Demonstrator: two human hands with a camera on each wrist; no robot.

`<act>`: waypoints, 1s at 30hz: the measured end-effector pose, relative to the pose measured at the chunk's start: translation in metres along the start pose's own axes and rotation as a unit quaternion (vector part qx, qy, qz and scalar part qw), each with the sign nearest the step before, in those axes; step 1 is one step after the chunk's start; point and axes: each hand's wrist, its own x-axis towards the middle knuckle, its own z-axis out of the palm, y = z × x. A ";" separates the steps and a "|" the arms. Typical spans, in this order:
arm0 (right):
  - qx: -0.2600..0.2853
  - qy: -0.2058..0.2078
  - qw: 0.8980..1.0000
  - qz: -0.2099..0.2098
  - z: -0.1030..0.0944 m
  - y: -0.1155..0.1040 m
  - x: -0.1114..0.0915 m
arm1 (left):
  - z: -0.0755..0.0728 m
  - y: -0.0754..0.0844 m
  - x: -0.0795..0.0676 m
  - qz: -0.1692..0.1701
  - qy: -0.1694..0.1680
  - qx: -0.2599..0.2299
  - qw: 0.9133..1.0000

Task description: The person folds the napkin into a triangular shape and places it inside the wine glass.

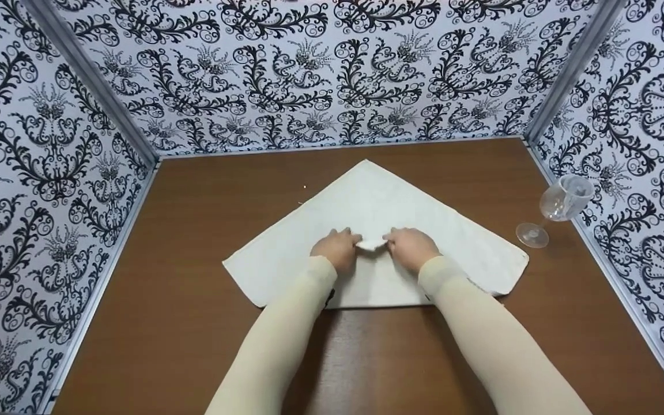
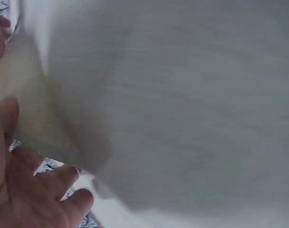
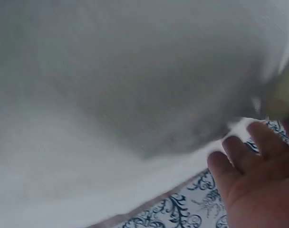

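Observation:
A white cloth (image 1: 378, 196) lies on the table, one corner pointing to the far side and a long straight edge on the near side. Near its middle, my left hand (image 1: 336, 251) and right hand (image 1: 412, 249) pinch a raised part of the fabric, a short stretch of it showing between them. In the left wrist view, the left hand (image 2: 40, 190) has thumb and index finger on the cloth (image 2: 182, 104), its other fingers spread below. The right wrist view has the right hand (image 3: 258, 175) at the cloth's edge, its grip partly cut off by the frame.
A clear stemmed wine glass (image 1: 565, 199) stands on the right side of the brown wooden table (image 1: 188, 230), close to the cloth's right corner. Patterned black-and-white panels (image 1: 309, 75) with grey metal posts enclose the back and both sides.

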 end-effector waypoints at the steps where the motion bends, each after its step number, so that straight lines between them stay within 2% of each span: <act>1: -0.004 -0.009 1.000 -0.003 0.001 0.001 -0.001 | 0.002 0.000 -0.001 0.000 -0.009 0.005 1.000; 6: -0.039 -0.036 0.998 -0.014 0.002 -0.001 -0.003 | 0.005 0.001 -0.002 -0.004 -0.027 0.024 0.999; 11: -0.076 -0.039 0.996 -0.034 0.006 -0.002 -0.004 | 0.009 0.000 -0.002 0.011 -0.013 0.040 0.999; 15: -0.083 -0.038 0.995 -0.030 0.008 -0.002 -0.005 | 0.011 0.000 -0.002 0.013 -0.013 0.038 0.999; 22: -0.099 -0.050 0.994 -0.016 0.010 -0.004 -0.005 | 0.010 0.002 -0.003 -0.015 -0.046 0.013 0.999; 30: -0.092 -0.056 0.994 -0.005 0.010 -0.005 -0.006 | 0.011 0.001 -0.002 -0.013 -0.042 0.018 0.999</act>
